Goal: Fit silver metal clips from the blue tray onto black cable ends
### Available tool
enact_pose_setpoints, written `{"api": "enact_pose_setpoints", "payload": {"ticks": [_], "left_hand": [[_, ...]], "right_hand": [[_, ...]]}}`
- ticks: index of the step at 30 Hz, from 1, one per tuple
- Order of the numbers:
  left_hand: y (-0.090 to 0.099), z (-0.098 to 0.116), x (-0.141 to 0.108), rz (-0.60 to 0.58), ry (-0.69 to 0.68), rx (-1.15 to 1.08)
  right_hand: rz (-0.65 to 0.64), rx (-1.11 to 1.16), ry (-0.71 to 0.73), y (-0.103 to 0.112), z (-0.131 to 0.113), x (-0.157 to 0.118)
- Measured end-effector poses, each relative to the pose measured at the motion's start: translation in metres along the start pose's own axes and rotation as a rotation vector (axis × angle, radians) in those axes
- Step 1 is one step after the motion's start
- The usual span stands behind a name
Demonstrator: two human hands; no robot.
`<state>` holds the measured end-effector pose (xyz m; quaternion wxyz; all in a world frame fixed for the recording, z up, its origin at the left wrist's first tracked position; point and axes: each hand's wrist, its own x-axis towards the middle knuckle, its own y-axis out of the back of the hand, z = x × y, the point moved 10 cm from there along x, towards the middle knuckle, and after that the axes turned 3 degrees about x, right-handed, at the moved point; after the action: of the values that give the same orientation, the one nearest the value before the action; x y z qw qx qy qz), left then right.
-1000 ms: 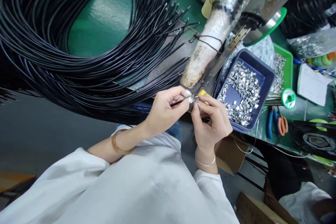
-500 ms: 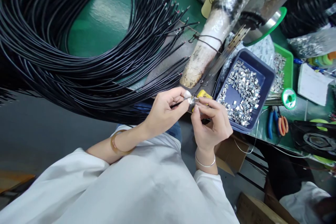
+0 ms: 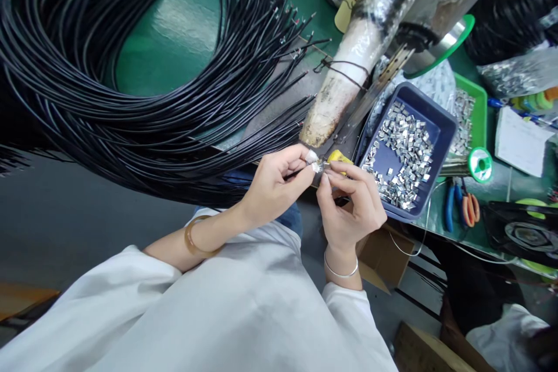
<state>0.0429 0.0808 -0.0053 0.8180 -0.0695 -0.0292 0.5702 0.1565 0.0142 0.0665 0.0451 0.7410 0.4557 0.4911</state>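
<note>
Black cable [image 3: 293, 174], pinched in our left hand [image 3: 275, 183], runs up to a small metal piece [image 3: 325, 166] that our right hand [image 3: 355, 197] pinches, near the tip of the white tube [image 3: 335, 96] and the blue tray [image 3: 441, 122]

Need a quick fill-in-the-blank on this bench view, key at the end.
1. The cable pinched by the left hand is ____ in colour.
2. The silver bracelet circles the wrist of the ____ hand.
3. The tray of metal pieces nearest the right hand is ____.
4. The farther tray, partly hidden behind it, is ____.

Missing words: black; right; blue; green.
</note>
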Motion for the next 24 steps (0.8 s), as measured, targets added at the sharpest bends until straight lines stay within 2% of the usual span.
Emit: {"api": "enact_pose_setpoints", "payload": {"ticks": [7, 11, 17, 19, 21, 24], "left_hand": [[-0.003, -0.003, -0.003, -0.018, -0.010, 0.020], [-0.004, -0.004, -0.008, -0.039, -0.037, 0.071], [0.006, 0.014, -0.015, 0.002, -0.193, 0.185], [0.003, 0.010, -0.014, -0.059, -0.130, 0.079], [-0.001, 0.002, -0.013, -0.102, -0.030, -0.044], [0.004, -0.003, -0.012, -0.037, 0.008, -0.106]], "right_hand": [[-0.013, -0.010, 0.021, 0.001, -0.001, -0.001], [-0.072, -0.001, 0.000, -0.002, 0.002, 0.001], [-0.123, 0.166, -0.137, -0.005, 0.017, 0.001], [-0.123, 0.212, -0.125, -0.006, 0.016, 0.000], [-0.083, 0.197, -0.042, -0.003, 0.008, 0.000], [-0.007, 0.115, 0.048, 0.002, -0.003, -0.002]]}}
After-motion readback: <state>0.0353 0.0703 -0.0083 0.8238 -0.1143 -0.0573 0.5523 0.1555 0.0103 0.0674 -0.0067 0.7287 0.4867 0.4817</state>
